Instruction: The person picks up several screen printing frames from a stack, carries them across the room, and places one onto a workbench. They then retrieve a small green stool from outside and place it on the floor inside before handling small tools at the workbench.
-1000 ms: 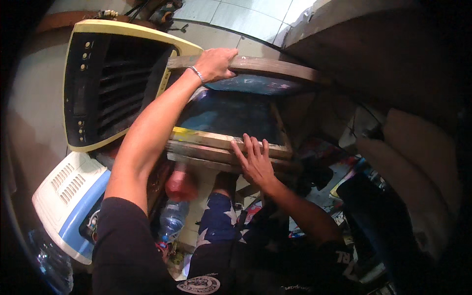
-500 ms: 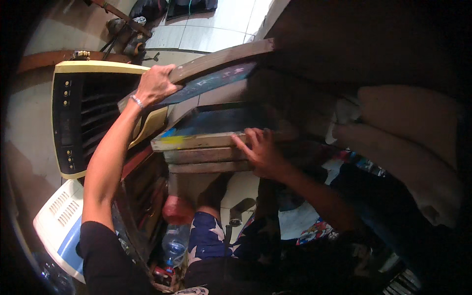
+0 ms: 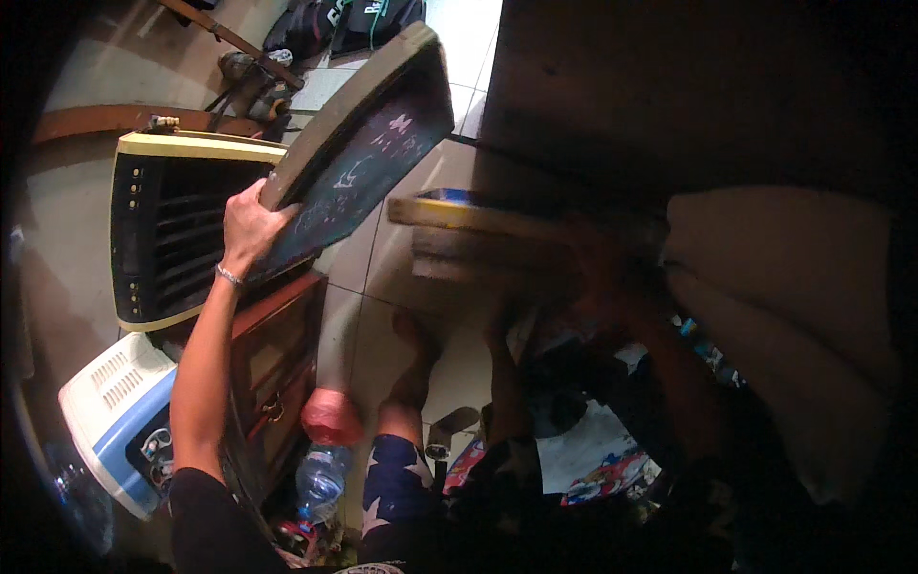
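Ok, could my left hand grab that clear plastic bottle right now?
Probably not as things stand: your left hand is busy gripping the dark wood-framed panel, so it would likely need freeing first. The clear plastic bottle itself looks unblocked from above.

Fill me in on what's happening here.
A person's left hand grips a wood-framed dark panel by its lower end, holding it tilted to the right of what looks like an air cooler. The right hand, dim and blurred, is at a stack of wooden frames; its grip can't be made out. A clear plastic bottle is near the left leg.
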{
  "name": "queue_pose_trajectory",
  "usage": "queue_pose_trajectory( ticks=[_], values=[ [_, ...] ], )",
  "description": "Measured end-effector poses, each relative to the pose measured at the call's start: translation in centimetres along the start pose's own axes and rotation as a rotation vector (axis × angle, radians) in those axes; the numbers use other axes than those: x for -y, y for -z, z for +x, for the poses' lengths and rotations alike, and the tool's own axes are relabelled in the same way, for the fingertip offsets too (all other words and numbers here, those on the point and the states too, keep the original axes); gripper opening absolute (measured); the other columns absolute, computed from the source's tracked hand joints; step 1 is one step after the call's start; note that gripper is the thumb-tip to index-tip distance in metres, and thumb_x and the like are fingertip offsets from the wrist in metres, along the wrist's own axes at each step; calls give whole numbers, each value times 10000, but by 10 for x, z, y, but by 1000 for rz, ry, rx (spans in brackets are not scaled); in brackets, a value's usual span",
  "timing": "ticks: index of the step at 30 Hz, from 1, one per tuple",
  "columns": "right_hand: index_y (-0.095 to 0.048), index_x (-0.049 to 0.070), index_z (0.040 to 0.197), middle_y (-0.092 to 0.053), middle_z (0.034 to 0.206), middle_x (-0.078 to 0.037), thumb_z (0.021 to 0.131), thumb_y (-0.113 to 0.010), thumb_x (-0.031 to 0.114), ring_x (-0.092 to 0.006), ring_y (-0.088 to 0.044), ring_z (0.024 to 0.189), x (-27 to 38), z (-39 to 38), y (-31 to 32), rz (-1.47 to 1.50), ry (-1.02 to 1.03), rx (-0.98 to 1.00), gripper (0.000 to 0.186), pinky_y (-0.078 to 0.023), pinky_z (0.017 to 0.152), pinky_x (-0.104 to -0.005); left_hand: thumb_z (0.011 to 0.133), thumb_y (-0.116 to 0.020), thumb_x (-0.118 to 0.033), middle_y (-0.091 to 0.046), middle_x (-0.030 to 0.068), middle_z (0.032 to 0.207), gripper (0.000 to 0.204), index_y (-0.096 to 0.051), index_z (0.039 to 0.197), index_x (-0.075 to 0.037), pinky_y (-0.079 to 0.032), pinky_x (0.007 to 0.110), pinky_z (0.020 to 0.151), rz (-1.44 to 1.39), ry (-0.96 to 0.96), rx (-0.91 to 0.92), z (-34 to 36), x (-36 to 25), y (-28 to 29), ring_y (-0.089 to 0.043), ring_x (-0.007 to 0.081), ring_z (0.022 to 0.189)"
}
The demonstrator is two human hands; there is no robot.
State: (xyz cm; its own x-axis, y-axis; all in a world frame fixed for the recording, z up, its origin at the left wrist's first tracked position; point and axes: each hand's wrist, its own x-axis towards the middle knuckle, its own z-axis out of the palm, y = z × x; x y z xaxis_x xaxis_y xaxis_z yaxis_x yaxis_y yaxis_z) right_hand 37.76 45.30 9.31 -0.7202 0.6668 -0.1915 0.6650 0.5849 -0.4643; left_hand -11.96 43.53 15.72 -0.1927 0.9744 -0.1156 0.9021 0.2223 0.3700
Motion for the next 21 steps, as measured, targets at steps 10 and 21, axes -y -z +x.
queue_pose_trajectory(
  ticks=[10, 21],
  values=[
    [-235, 94, 1453, -372, 1351, -215, 521, -830, 213, -400, -319, 1305, -70, 40, 37, 134, -9, 16, 1111, -284, 1077, -491, 719, -784, -260, -673, 141, 757, 361, -651, 903, 20, -492, 342, 663, -98, 310, -80, -92, -10, -10, -630, 216, 661],
    [-188, 198, 1492, -173, 1516, -182, 540, -798, 127, -403, -195, 1391, -106, 47, 32, -132, -120, -114, 1133, -262, 1117, -469, 748, -777, -240, -626, 78, 737, 362, -636, 965, 12, -467, 307, 661, -215, 459, 7, -188, 1, -34, -529, 122, 670]
  ],
)
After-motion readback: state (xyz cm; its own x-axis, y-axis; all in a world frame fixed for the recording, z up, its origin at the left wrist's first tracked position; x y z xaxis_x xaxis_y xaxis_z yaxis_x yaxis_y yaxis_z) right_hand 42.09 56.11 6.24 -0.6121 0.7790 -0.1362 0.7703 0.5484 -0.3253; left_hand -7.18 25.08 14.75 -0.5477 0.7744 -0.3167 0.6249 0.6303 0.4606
